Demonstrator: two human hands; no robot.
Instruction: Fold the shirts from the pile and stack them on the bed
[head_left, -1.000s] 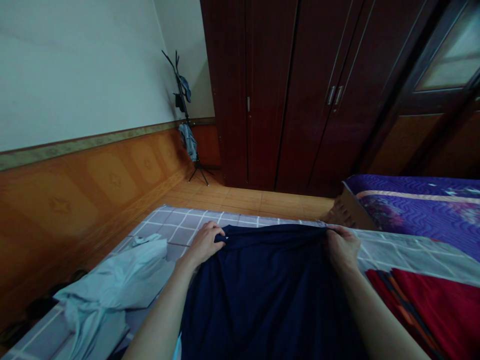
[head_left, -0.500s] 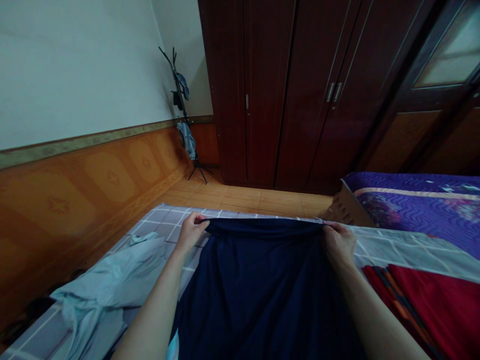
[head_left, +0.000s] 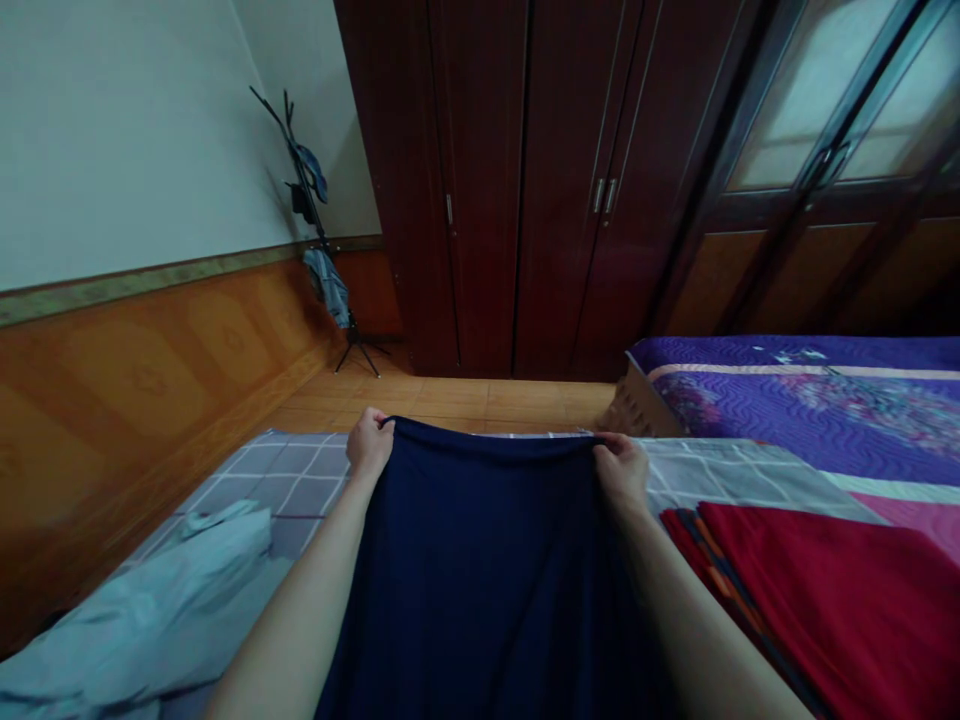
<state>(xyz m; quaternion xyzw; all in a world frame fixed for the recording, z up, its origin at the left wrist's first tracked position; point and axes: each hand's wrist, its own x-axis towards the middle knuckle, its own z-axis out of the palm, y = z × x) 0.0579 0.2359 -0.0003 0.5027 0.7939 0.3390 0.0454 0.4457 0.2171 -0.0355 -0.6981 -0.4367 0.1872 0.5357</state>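
A dark navy piece of cloth (head_left: 487,560), its garment kind not clear, is stretched between my two hands. My left hand (head_left: 370,443) pinches its far left corner. At the far right corner, my right hand (head_left: 622,468) grips the same edge between thumb and fingers. The far edge sags slightly between them, and the near part runs out of view at the bottom. Beneath lies a grey checked bed sheet (head_left: 300,460). To the left rests a crumpled pale blue-grey garment (head_left: 172,610). Folded red cloth (head_left: 832,590) lies by my right forearm.
Beyond the bed is a tiled floor strip (head_left: 487,398) and a dark red wardrobe (head_left: 480,200). A coat rack (head_left: 319,225) with a cap and clothing stands in the corner. A second bed with a purple cover (head_left: 810,400) is at the right, near a glass-paned door (head_left: 795,110).
The view has turned to the right. The navy cloth's far edge has been raised and pulled smoother, with both hands still gripping its corners.
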